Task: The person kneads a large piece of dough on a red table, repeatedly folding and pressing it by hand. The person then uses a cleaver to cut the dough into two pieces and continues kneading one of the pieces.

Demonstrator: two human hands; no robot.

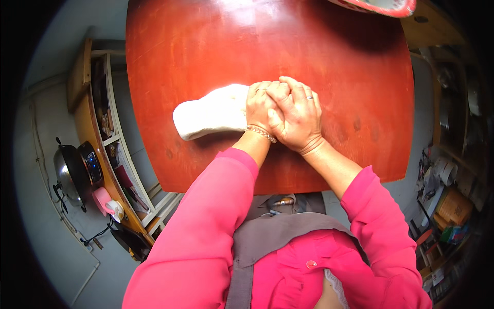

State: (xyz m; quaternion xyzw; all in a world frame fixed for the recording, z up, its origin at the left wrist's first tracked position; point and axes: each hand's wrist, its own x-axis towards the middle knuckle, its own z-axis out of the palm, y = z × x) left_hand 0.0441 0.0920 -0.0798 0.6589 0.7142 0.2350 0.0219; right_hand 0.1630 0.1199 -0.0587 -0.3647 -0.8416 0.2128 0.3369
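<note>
red table (355,67) mid-frame, left hand (261,105), right hand (298,116), fingers curled together against white dough (211,113), wooden cabinet (86,126) left, basin (393,7) upper right

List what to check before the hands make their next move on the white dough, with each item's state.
1. White dough resting on the red table: ok.
2. Right hand laid over left hand at the dough's right end: ok.
3. Pink sleeves off the dough: ok.
4. Jewellery off: not ok, bracelet on the left wrist.
5. Dough's shape beneath the palms: cannot tell, hidden.
6. Red-rimmed basin apart from the hands: ok.
</note>
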